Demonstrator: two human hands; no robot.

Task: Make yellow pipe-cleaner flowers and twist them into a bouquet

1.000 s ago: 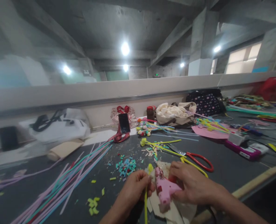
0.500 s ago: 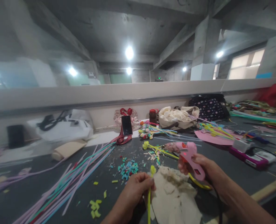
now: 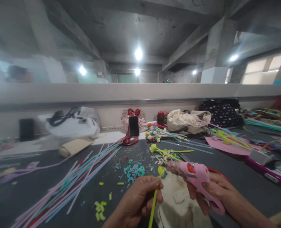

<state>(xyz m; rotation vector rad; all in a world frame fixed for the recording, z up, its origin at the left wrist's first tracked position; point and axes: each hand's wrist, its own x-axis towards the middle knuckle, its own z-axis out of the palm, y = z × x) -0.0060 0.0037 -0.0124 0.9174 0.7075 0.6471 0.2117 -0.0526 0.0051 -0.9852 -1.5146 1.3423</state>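
Between its thumb and fingers, my left hand [image 3: 142,198] pinches a yellow-green pipe cleaner [image 3: 153,205] with a small rolled head at its top. My right hand [image 3: 213,186] is wrapped round a pink hot glue gun [image 3: 197,175], whose dirty nozzle points left, close to the yellow head. Below both hands lies a glue-stained cream cloth [image 3: 178,196]. Finished-looking yellow pipe-cleaner stems [image 3: 169,152] rest just beyond the glue gun. Small blue cut pieces [image 3: 134,172] are heaped left of the pinched stem, and yellow-green cut pieces [image 3: 99,210] lie nearer me.
Long pastel pipe cleaners [image 3: 66,186] spread across the dark table's left side. A phone [image 3: 134,126] leans upright at the back. Behind the hands are a bunch of colourful stems [image 3: 154,133] and a cream cloth bag [image 3: 188,120]. A purple power strip [image 3: 268,171] sits at right.
The glue gun has come down and left, its nozzle now beside the yellow head. My left hand still pinches the stem. The view has shifted slightly left.
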